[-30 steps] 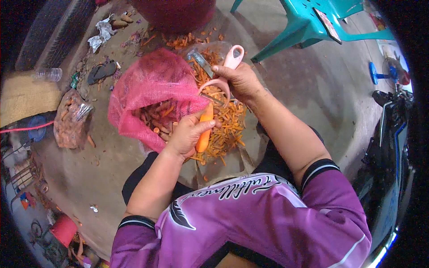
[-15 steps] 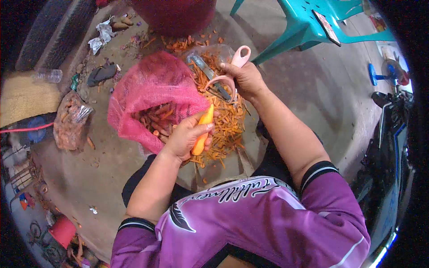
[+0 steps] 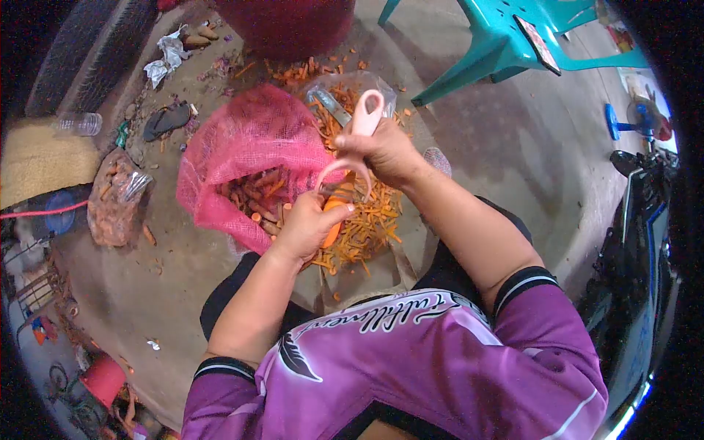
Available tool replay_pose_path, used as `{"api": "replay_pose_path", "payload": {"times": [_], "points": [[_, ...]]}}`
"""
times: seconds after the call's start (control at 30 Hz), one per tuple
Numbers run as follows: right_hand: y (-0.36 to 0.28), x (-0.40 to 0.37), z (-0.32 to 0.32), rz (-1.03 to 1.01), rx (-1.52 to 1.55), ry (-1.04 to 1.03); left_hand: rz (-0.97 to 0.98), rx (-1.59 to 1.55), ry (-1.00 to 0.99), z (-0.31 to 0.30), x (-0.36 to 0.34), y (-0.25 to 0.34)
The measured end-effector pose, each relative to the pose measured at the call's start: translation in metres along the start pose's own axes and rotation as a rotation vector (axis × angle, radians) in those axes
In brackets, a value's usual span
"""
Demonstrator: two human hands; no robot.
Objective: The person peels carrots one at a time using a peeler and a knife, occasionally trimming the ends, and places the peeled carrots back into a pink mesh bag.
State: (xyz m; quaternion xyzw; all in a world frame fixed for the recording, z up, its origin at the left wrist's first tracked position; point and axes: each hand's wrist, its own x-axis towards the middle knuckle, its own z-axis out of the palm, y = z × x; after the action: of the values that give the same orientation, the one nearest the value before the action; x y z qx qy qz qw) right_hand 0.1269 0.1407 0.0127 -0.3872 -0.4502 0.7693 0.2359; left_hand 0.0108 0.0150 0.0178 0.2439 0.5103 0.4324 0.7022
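My left hand (image 3: 301, 229) is closed around a peeled orange carrot (image 3: 333, 230), its thumb lying along the side. In my right hand (image 3: 390, 154) is a pale pink Y-shaped peeler (image 3: 364, 123), gripped by the handle with its head at the carrot's far end. Whether the blade touches the carrot I cannot make out. Below both hands spreads a heap of orange peelings (image 3: 378, 229). Left of them lies a pink mesh bag (image 3: 249, 128), its mouth showing several unpeeled carrots (image 3: 257, 194). A knife blade (image 3: 330, 104) rests on the peelings beyond the peeler, partly hidden.
A dark red tub (image 3: 290, 26) stands at the far side, with a green plastic chair (image 3: 488, 37) to its right bearing a phone (image 3: 539, 45). At left are a sandal (image 3: 167, 121) and a clear bag (image 3: 114, 209). A motorcycle (image 3: 642, 235) is at right.
My right hand has brought the peeler down and left onto the far end of the carrot. The carrot, still in my left hand, is now partly covered by the peeler head.
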Motion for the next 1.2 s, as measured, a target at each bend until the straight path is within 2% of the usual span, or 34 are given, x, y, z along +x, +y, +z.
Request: {"api": "replay_pose_path", "payload": {"times": [0.07,0.17,0.27,0.33,0.4,0.47,0.5,0.53,0.6,0.67,0.73,0.77,0.87,0.97,1.07,1.2], "points": [[0.003,0.003,-0.004,0.057,-0.031,0.06,-0.038,-0.01,-0.023,-0.002,-0.001,-0.003],[-0.003,0.011,-0.016,0.02,0.018,0.16,0.053,0.02,0.073,0.003,0.0,-0.001],[-0.006,0.009,-0.013,0.002,-0.048,0.166,0.078,0.079,0.126,0.002,0.003,-0.006],[0.004,0.006,-0.006,-0.008,-0.176,0.081,0.067,0.099,0.096,-0.002,0.006,-0.013],[0.007,0.002,-0.001,-0.005,-0.176,0.052,0.096,0.128,0.1,-0.002,0.007,-0.016],[0.009,0.014,-0.017,0.053,-0.129,0.221,0.169,0.167,0.137,0.002,0.006,-0.016],[-0.007,0.011,-0.017,-0.071,-0.055,0.219,0.152,0.223,0.161,0.003,0.006,-0.015],[-0.015,0.011,-0.02,-0.03,-0.052,0.313,0.136,0.279,0.185,0.003,0.005,-0.015],[-0.009,0.018,-0.023,-0.039,0.114,0.284,0.092,0.301,0.217,0.005,0.004,-0.012],[-0.007,0.008,-0.01,-0.005,0.092,0.224,0.038,0.225,0.237,0.006,0.004,-0.009],[0.002,0.003,-0.002,0.059,0.049,0.081,0.124,0.463,0.244,0.0,0.003,-0.013],[0.007,0.006,-0.007,0.069,0.028,0.129,0.166,0.581,0.245,-0.002,0.002,-0.015],[0.005,0.012,-0.016,0.073,0.042,0.207,0.378,0.679,0.377,0.001,0.003,-0.012],[0.001,0.01,-0.01,0.041,0.119,0.201,0.335,0.795,0.392,0.005,-0.001,-0.001],[0.0,0.01,-0.014,0.072,0.146,0.173,0.411,0.889,0.415,0.004,-0.001,0.0],[0.002,0.016,-0.018,0.097,0.127,0.207,0.466,0.77,0.409,0.004,0.002,-0.004]]}}
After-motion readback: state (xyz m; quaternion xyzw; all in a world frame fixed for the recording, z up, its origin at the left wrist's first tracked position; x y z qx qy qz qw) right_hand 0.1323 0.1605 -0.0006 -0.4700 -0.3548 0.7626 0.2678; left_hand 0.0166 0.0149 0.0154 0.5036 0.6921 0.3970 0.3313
